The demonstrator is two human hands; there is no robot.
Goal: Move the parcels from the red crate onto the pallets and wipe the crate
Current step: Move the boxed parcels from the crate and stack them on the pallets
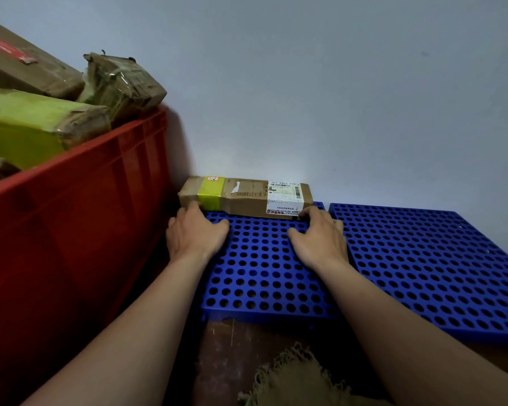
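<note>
At frame centre, your left grip [197, 232] and right grip [320, 238], both unclenched, touch the stiff, seemingly light parcel [247, 197]; lift by its ends.

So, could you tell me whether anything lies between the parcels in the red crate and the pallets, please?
Nothing visible does. The crate stands right beside one pallet, which carries only one parcel at the wall; the other pallet carries nothing visible.
</note>
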